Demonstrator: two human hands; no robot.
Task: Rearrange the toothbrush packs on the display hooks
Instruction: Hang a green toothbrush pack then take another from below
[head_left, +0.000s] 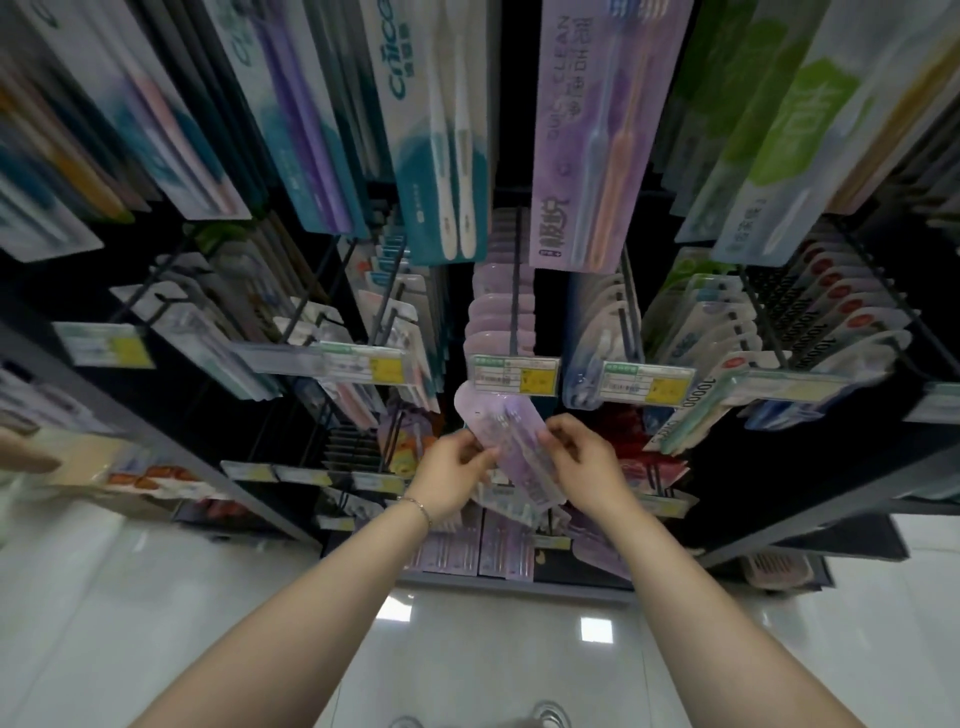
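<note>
A lilac toothbrush pack is held tilted just below the price tag of the middle hook. My left hand pinches its left edge and my right hand pinches its right edge. Its rounded top end with the hanging hole points up-left, just under the tag. Several matching lilac packs hang in a row on that hook behind the tag.
Black display racks hold many hooks of toothbrush packs: teal packs and purple packs above, white packs right, red-dot packs far right. More packs hang below my hands. White glossy floor lies beneath.
</note>
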